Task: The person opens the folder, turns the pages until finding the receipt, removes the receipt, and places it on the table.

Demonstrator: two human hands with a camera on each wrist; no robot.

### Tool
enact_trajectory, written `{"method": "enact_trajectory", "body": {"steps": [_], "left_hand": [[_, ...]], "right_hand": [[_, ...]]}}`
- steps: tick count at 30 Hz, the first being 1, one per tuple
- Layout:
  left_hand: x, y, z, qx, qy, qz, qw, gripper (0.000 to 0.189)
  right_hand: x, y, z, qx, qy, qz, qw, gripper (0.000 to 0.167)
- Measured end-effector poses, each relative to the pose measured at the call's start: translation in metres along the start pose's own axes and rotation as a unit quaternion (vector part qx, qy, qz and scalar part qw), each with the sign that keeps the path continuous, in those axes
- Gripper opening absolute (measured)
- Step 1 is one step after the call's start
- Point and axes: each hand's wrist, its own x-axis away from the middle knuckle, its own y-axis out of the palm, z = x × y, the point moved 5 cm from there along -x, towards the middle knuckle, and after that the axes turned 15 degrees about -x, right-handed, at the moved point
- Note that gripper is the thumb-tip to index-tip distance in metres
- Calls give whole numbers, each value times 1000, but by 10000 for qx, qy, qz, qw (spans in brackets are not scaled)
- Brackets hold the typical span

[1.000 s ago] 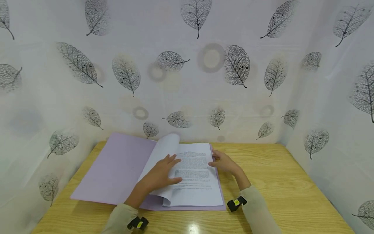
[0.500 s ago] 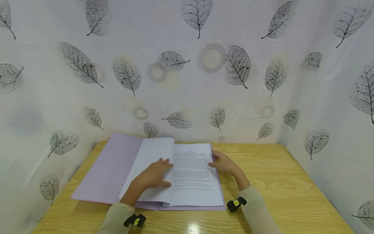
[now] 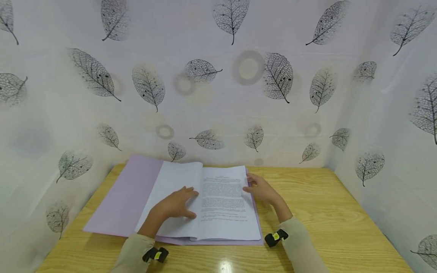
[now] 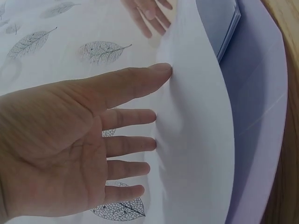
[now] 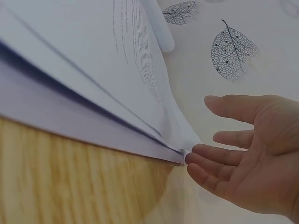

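Now down — the turned sheet point(image 3: 179, 172) stood curled a second ago; it has since gone over leftward and partly covers the cover of the lilac folder point(image 3: 119, 201); left hand point(image 3: 175, 204) has eased back left with it, fingers point(image 4: 131, 145) straight and spread, tips at the paper, gripping nothing; right hand point(image 3: 263, 188) about where it was, by the printed page's point(image 3: 223, 193) right side; fingers loosely bent, thumb apart, tips at the paper edge — can't tell how firmly; folder lies open along the table's point(image 3: 336, 216) far edge, cover toward the far-left corner; my read: page turn nearly complete, sheet slightly bowed.
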Motion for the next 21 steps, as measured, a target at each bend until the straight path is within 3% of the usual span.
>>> {"method": "enact_trajectory", "body": {"steps": [21], "left_hand": [[1,2,-6,499,11,-209,9985,85]], "right_hand": [[-1,-10,1,-923,-120,192,9955,66]]}}
